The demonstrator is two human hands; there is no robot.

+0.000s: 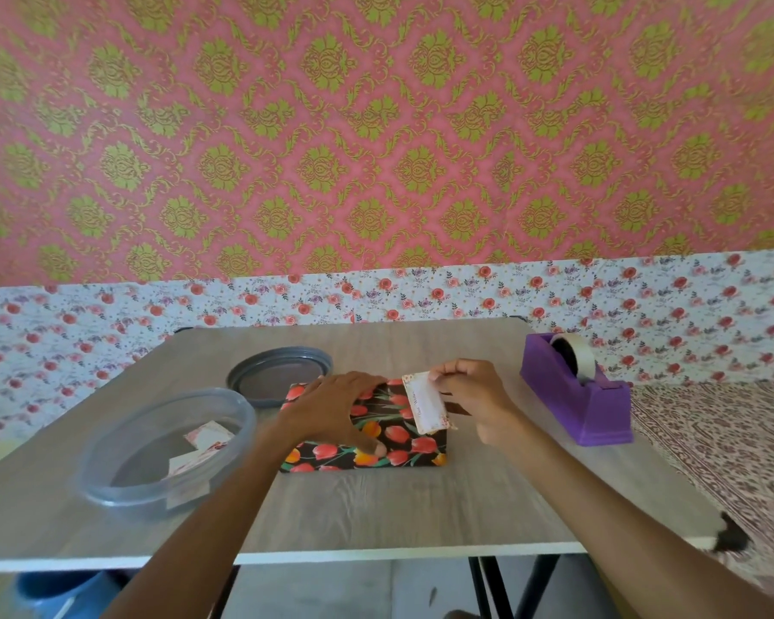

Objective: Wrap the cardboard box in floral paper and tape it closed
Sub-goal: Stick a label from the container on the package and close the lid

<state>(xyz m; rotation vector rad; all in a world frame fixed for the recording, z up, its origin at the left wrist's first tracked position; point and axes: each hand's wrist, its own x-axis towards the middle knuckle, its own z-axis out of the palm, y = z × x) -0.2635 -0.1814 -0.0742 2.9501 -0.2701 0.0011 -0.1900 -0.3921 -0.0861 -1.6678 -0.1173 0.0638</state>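
A box (398,444) wrapped in black paper with red and orange tulips lies flat in the middle of the wooden table (376,516). My left hand (331,408) rests palm down on its top left part, fingers spread, thumb on the near side. My right hand (470,395) pinches a small white card (427,406) with a floral border by its upper right corner, holding it tilted over the box's right end. A purple tape dispenser (577,395) with a clear tape roll stands to the right of the box.
A clear round plastic container (108,466) holding several small cards sits at the left. Its grey lid (282,373) lies behind the box. The table's front edge is near me; a patterned bedspread (711,440) lies to the right.
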